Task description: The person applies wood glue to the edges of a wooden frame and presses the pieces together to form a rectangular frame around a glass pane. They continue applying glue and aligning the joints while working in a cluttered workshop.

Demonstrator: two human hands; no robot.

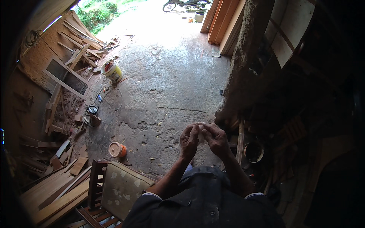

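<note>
Both hands are raised in front of my chest, above the cracked concrete floor [167,114]. My left hand [188,141] has its fingers curled and pressed together, thumb up along the index finger. My right hand [215,140] is bent in the same pinching way, its fingertips meeting those of the left. Whatever lies between the fingertips, if anything, is too small to make out. To the left of my left forearm stands a wooden chair with a patterned cushion [123,186].
An orange tub with a pale lid [117,149] and a white bucket [112,71] stand on the floor at left. Planks [57,190] and scrap wood [78,41] line the left side. A rough pillar [241,57] and a round container [254,152] are at right.
</note>
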